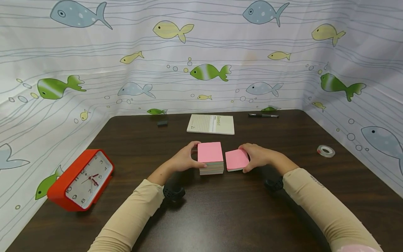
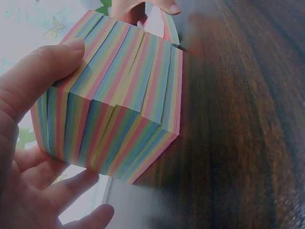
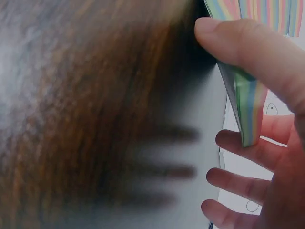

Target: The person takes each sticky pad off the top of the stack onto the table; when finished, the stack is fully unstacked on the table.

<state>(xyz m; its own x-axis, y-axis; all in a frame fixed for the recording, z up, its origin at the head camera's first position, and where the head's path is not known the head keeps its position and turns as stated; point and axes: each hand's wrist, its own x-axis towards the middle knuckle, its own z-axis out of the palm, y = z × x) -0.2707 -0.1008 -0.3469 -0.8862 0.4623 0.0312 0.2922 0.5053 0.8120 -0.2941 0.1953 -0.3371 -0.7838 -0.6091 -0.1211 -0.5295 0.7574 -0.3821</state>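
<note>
A tall stack of square sticky notes point(image 1: 210, 152), pink on top with striped coloured sides, stands at the middle of the dark table. My left hand point(image 1: 184, 159) grips it from the left, thumb on the near side and fingers behind. The left wrist view shows the stack's layered edges point(image 2: 114, 95) close up. Just right of the stack, my right hand point(image 1: 256, 157) pinches a thinner pad of sticky notes point(image 1: 237, 160), also pink on top, between thumb and fingers. In the right wrist view the thin pad point(image 3: 250, 107) appears slightly off the table, with a gap from the stack.
A red alarm clock point(image 1: 82, 180) stands at the left. Behind the stack lie a notepad point(image 1: 211, 124), a small dark block point(image 1: 162, 123) and a black pen point(image 1: 263, 115). A tape roll point(image 1: 325, 151) lies at the right. A fish-patterned curtain point(image 1: 201, 52) surrounds the table.
</note>
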